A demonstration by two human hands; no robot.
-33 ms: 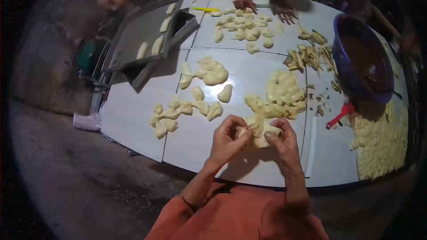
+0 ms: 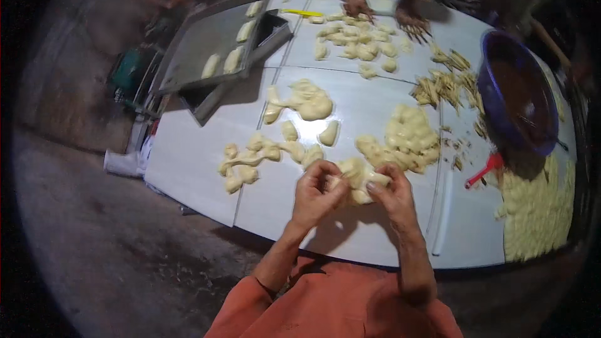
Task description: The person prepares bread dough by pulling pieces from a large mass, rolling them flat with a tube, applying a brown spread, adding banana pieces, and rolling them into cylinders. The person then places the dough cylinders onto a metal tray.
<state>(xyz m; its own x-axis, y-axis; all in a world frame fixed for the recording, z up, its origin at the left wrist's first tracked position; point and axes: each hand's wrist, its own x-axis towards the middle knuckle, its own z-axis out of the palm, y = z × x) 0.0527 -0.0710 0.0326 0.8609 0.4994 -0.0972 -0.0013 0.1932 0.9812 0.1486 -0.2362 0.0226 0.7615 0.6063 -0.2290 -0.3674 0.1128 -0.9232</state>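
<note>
The bare left hand (image 2: 318,195) has its grip closed, thumb pressed against curled fingers, on the left side of a soft, pale-yellow, dough-like piece (image 2: 358,183), and the bare right hand (image 2: 395,195) pinches its right side between thumb and fingers. The piece sits between the two hands, over the near part of a white, tiled table (image 2: 188,156); whether it touches the surface is hard to tell. Just beyond the right hand lies a lumpy, pale-yellow dough mass (image 2: 410,134); beyond the left hand runs a string of small, rounded, pale-yellow lumps (image 2: 253,156). Farther right are a slim, white, straight strip (image 2: 444,213), a red-handled tool (image 2: 485,170), a broad, dimpled, yellow sheet (image 2: 535,213) and a large, round, purple basin (image 2: 493,91) with brown contents. At the far left, a grey, rectangular metal tray (image 2: 210,34) bears pale, oblong pieces (image 2: 233,59). Across the table, another person's hands (image 2: 358,6) rest near more lumps.
</note>
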